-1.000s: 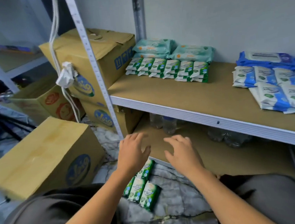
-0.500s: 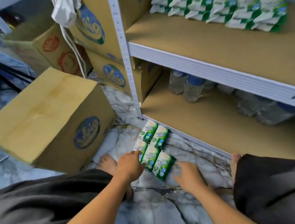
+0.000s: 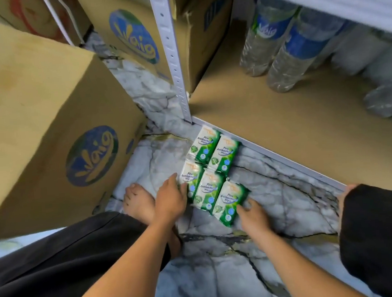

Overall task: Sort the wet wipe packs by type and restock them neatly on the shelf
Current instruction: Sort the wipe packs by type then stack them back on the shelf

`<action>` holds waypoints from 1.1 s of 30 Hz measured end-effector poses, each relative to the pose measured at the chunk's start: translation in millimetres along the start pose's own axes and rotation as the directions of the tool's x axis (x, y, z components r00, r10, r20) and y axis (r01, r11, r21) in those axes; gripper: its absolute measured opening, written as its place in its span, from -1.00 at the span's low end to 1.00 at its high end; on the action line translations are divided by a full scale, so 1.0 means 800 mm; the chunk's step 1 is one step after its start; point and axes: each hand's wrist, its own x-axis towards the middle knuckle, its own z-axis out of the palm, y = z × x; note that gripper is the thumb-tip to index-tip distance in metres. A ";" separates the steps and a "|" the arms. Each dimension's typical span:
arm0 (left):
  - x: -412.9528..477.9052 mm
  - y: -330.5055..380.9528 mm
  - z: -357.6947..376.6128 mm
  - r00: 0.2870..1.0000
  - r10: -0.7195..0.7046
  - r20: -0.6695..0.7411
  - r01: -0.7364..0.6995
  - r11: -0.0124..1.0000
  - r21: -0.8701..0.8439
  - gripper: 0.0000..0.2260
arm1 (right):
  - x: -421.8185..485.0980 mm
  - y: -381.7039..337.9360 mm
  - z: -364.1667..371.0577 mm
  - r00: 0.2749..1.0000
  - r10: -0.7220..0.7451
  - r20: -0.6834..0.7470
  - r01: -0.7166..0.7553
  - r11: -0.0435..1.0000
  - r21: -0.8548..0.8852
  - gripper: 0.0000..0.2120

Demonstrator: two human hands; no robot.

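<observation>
Head view: left hand (image 3: pixel 170 198) and right hand (image 3: pixel 252 216), fingers uncurled, gripping nothing, flank five green wipe packs (image 3: pixel 208 189) on the floor (image 3: pixel 223 275), probably light, squashy, slippery pouches best squeezed from the outer edges.

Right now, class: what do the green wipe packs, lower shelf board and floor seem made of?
Green wipe packs: soft plastic film, glossy, with crimped seams. Lower shelf board: probably fibreboard, matt, even tan. Floor: marble-look tile or vinyl, grey-veined; cannot tell which.

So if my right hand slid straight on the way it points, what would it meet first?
The nearest green-and-white plastic wet wipe pack on the floor; the right hand looks to be touching its lower edge.
</observation>
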 end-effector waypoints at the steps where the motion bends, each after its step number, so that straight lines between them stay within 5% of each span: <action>1: 0.003 0.005 0.001 1.000 0.014 -0.014 -0.014 1.000 -0.018 -0.68 | 0.010 0.004 0.010 1.000 0.023 -0.020 -0.022 0.998 0.059 -0.60; 9: 0.014 0.010 0.001 0.999 -0.009 -0.048 -0.003 0.968 -0.252 -0.78 | 0.006 -0.017 0.024 0.975 0.219 0.047 -0.217 0.872 0.438 -0.88; 18: 0.004 -0.002 -0.007 0.986 -0.044 0.162 0.125 0.834 -0.537 -0.74 | 0.006 -0.008 0.028 0.990 0.087 -0.113 -0.042 0.935 0.353 -0.69; 23: -0.005 0.002 -0.030 0.994 -0.039 0.099 0.087 0.835 -0.543 -0.76 | -0.009 -0.015 -0.008 0.978 0.090 -0.190 -0.024 0.945 0.326 -0.50; 27: -0.019 0.004 -0.069 0.998 -0.023 0.055 0.047 0.859 -0.510 -0.74 | -0.032 -0.026 -0.043 0.966 0.030 -0.256 0.065 0.933 0.354 -0.56; 33: -0.063 0.081 -0.162 0.980 0.170 -0.099 -0.197 0.848 -0.492 -0.79 | -0.096 -0.077 -0.081 0.960 -0.133 -0.246 0.240 0.843 0.482 -0.57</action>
